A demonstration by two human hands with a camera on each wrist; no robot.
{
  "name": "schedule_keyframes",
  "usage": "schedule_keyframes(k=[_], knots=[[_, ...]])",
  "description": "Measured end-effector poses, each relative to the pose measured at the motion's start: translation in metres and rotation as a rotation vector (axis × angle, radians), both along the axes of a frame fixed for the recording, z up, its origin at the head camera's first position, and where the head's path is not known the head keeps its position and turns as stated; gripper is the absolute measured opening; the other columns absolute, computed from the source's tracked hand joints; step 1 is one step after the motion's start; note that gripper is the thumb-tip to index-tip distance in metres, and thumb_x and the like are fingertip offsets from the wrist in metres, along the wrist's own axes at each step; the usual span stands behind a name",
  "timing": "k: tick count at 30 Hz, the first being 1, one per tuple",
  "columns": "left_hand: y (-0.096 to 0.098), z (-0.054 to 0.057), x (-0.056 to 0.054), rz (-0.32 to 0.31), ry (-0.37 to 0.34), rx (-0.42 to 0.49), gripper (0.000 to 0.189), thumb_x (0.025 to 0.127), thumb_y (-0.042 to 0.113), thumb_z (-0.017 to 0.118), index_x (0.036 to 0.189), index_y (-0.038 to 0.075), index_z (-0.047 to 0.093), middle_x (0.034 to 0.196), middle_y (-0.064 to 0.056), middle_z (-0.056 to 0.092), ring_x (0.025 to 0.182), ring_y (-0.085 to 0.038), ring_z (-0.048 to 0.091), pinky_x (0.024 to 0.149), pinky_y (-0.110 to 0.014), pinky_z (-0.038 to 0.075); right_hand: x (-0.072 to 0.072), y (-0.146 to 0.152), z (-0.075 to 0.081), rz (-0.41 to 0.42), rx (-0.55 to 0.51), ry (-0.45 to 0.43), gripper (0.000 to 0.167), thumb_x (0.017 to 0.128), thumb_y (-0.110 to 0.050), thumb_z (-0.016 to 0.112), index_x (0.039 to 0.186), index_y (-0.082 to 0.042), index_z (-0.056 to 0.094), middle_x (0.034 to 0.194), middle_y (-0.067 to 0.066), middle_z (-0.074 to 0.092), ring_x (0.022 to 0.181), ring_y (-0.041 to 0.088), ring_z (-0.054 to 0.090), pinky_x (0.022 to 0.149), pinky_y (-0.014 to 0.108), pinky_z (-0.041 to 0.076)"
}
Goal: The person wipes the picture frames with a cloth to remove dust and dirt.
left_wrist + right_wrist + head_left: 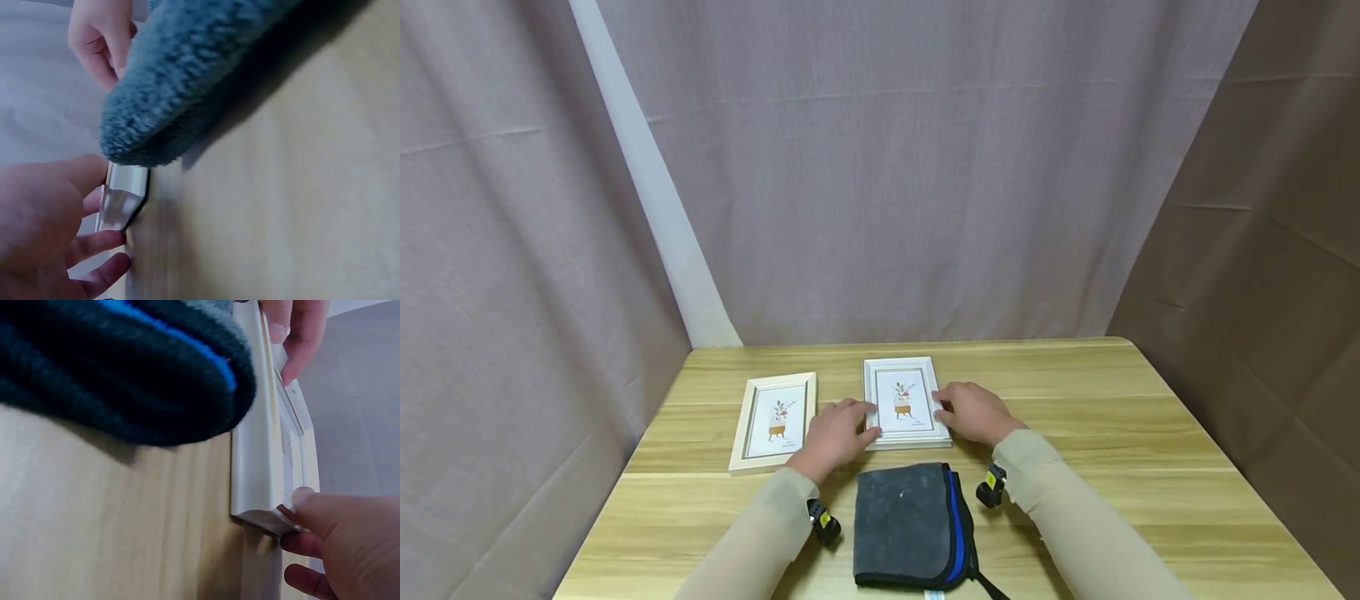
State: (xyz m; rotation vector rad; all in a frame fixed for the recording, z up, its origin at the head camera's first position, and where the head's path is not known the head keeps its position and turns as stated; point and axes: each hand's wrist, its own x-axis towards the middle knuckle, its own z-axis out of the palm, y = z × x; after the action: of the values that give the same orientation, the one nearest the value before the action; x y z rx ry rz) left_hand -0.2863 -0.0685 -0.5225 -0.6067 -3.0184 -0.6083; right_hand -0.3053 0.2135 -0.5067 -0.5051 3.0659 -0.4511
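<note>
A white picture frame with a potted-flower print lies face up on the table, and both hands hold it from opposite sides. My left hand grips its left edge, the thumb over the border and the fingers against the side. At the right edge, my right hand does the same; in the right wrist view its thumb lies on the border. Left of these stands off a cream picture frame with a similar print, lying flat near the left hand. A folded grey cloth with black and blue edging lies between the forearms.
The wooden table has its back edge against a grey curtain, with a brown curtain to the right. In both wrist views the cloth blocks part of the white frame. A black strap trails from the cloth's front corner.
</note>
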Motion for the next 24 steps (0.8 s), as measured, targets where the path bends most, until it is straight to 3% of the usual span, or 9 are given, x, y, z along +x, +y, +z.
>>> schedule_keyframes(k=[6,9,13,17,20,24], knots=[[0.002,0.003,-0.002,0.031,-0.016,0.013,0.045,0.105,0.044,0.075,0.144,0.021,0.072,0.148,-0.013,0.067,0.128,-0.044,0.064,0.101,-0.063,0.054,0.009,0.005,0.003,0.059,0.042,0.015,0.050,0.108,-0.029,0.073,0.152,-0.006,0.067,0.140,0.016,0.071,0.128,0.038,0.067,0.111,0.057,0.051],[0.004,0.004,-0.001,0.036,-0.018,0.016,0.044,0.105,0.042,0.076,0.143,0.021,0.073,0.147,-0.014,0.067,0.127,-0.044,0.064,0.101,-0.062,0.054,0.016,0.009,0.005,0.058,0.052,0.025,0.053,0.107,-0.033,0.073,0.153,-0.007,0.066,0.139,0.014,0.072,0.124,0.036,0.068,0.107,0.057,0.054],[0.005,0.002,0.000,0.037,-0.015,0.015,0.045,0.105,0.043,0.076,0.144,0.021,0.072,0.147,-0.014,0.067,0.127,-0.044,0.064,0.104,-0.060,0.053,0.026,0.012,0.011,0.039,0.023,0.061,0.034,0.106,-0.033,0.074,0.130,-0.009,0.077,0.111,0.004,0.074,0.096,0.023,0.069,0.084,0.048,0.059],[0.005,0.000,0.000,0.038,-0.006,0.026,0.044,0.105,0.043,0.076,0.143,0.021,0.072,0.145,-0.015,0.068,0.125,-0.043,0.065,0.104,-0.059,0.053,0.043,0.009,0.016,0.081,-0.015,0.059,0.014,0.105,-0.033,0.077,0.099,-0.021,0.078,0.085,-0.012,0.066,0.072,0.008,0.057,0.068,0.036,0.052],[0.005,0.000,-0.001,0.041,-0.006,0.033,0.044,0.104,0.042,0.076,0.142,0.021,0.073,0.144,-0.015,0.069,0.125,-0.043,0.065,0.104,-0.059,0.053,0.057,0.005,0.016,0.159,-0.012,0.042,0.016,0.104,-0.037,0.078,0.094,-0.025,0.079,0.080,-0.018,0.066,0.068,0.002,0.056,0.066,0.034,0.051],[0.004,0.003,-0.002,0.046,-0.007,0.047,0.043,0.103,0.040,0.079,0.140,0.020,0.075,0.141,-0.014,0.070,0.123,-0.042,0.066,0.103,-0.058,0.054,0.071,-0.001,0.016,0.247,-0.016,-0.016,0.019,0.103,-0.042,0.078,0.101,-0.023,0.080,0.084,-0.018,0.068,0.072,0.002,0.058,0.067,0.035,0.053]])
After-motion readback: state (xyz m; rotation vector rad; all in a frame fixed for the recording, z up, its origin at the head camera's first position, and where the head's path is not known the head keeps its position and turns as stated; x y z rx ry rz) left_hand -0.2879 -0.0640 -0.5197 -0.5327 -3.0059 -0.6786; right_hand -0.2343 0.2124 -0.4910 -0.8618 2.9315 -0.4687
